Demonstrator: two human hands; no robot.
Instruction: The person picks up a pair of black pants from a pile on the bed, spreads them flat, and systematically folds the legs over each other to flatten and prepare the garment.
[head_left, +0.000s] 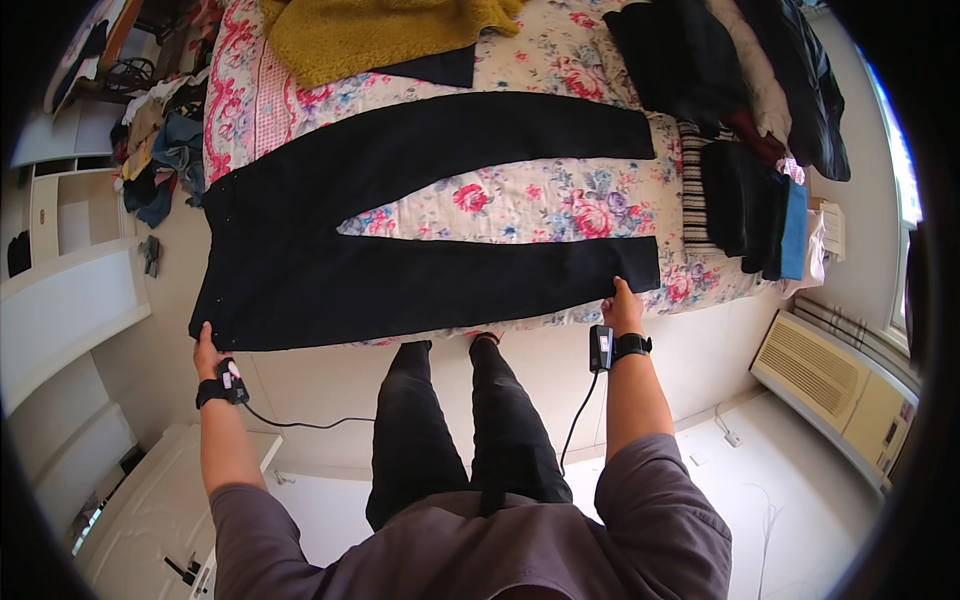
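A pair of black trousers (315, 277) lies spread flat on a floral bedspread (517, 195), waistband to the left and legs to the right. The two legs are parted, and the printed cloth shows between them. My left hand (208, 352) grips the near corner of the waistband. At the near leg, close to its hem, my right hand (622, 306) pinches the lower edge with the thumb on top. Each wrist wears a strapped black device with a cable.
A mustard fleece garment (390, 37) lies at the bed's far side. Folded dark clothes (739, 202) and a blue folded item (793, 229) are stacked at right. Jumbled clothes (169, 142) lie left of the bed. An air conditioner (832, 397) stands at lower right, a white door (150, 510) at lower left.
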